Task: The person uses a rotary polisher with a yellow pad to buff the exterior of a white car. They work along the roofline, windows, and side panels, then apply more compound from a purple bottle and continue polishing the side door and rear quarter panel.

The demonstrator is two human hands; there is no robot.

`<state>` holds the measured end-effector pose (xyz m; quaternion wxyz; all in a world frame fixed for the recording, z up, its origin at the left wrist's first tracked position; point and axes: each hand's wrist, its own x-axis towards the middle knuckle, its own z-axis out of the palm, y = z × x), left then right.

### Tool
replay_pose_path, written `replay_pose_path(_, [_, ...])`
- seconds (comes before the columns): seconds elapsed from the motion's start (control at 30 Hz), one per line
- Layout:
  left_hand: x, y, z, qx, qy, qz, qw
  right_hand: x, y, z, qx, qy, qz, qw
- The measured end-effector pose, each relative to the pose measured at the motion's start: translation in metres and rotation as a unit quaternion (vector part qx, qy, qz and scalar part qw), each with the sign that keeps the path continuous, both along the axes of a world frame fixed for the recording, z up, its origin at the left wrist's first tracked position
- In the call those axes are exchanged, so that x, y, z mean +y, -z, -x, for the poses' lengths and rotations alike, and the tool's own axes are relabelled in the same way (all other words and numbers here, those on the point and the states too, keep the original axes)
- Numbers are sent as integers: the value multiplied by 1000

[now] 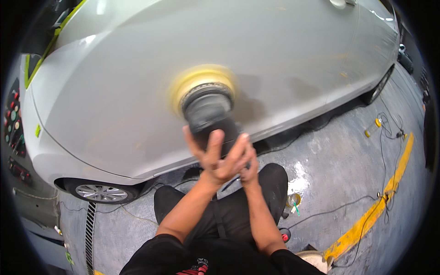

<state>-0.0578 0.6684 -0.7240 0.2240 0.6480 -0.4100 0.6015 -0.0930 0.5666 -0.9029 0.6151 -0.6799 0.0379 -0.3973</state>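
A black power polisher [209, 110] with a blurred yellow foam pad [206, 74] stands against the silver door panel [282, 41] of a car. My left hand [218, 156] lies on the rear of the polisher's body, fingers spread over it. Close beside it on the right, my right hand [249, 165] is curled around the polisher's handle end, which is mostly hidden by the hands. The pad's face is hidden against the panel, and a dark shadow falls to its right.
Below the panel are the front wheel [101, 193] and rear wheel [380, 86]. Cables [331, 209] cross the grey floor near a yellow line [367, 220]. A yellow-rimmed cup [293, 199] stands by my right knee; a yellow-capped clear cylinder [373, 128] lies farther right. A round container [312, 259] is at lower right.
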Motion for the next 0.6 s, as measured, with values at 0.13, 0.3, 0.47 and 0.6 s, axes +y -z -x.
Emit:
replay_pose_path(0.13, [-96, -23, 2, -3, 92, 41, 995, -81, -27, 15, 18, -9, -6, 1000])
replay_pose_path(0.3, [-186, -33, 14, 7, 160, 6, 987, -154, -17, 25, -52, 41, -8, 998])
replay_pose_path(0.47, [-270, -39, 15, -7, 170, 17, 985, -221, -19, 29, -45, 81, -29, 995])
replay_pose_path(0.6, [-329, -48, 22, -12, 169, -13, 985, -268, -16, 33, -46, 53, -104, 992])
